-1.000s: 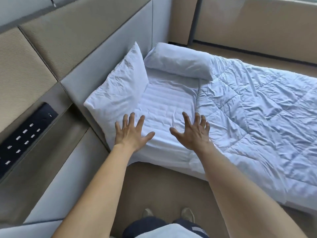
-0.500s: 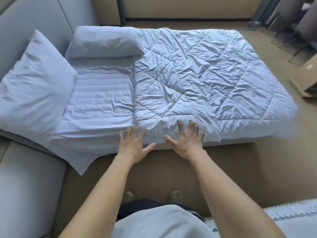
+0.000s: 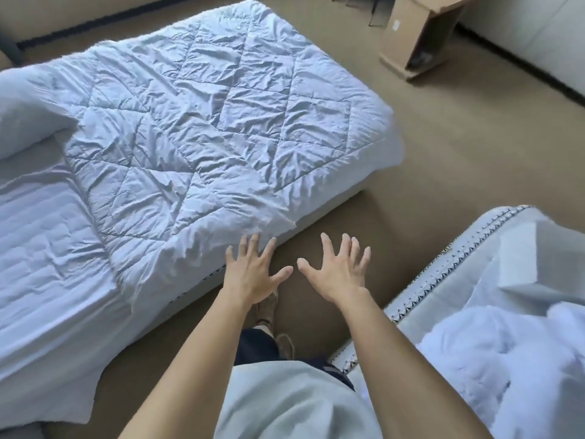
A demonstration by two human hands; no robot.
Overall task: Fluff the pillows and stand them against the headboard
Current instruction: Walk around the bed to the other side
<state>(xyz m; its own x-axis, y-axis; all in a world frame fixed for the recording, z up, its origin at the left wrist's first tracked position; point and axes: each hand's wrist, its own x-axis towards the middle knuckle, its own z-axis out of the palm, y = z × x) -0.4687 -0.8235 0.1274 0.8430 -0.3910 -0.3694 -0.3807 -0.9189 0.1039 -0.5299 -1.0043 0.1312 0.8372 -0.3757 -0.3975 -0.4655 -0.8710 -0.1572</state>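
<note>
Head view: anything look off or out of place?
Yes. The quilt lies skewed and wrinkled, its near corner hanging off the bed edge. A cardboard box sits tipped on the floor. Both hands are empty.

Both hands, the left hand [image 3: 253, 274] and the right hand [image 3: 340, 274], hover spread and empty over a strip of bare tan floor [image 3: 443, 147] between two beds. To the left, the quilted duvet [image 3: 205, 122] overhangs the mattress edge beside the left fingers. To the right, a second mattress [image 3: 443, 264] carrying rumpled white bedding [image 3: 506, 359] narrows the gap. A pillow [image 3: 22, 122], blurred at the left edge, seems to lie flat beyond the duvet, well apart from both hands. A cardboard box [image 3: 414, 33] stands on open floor past the foot of the bed.
</note>
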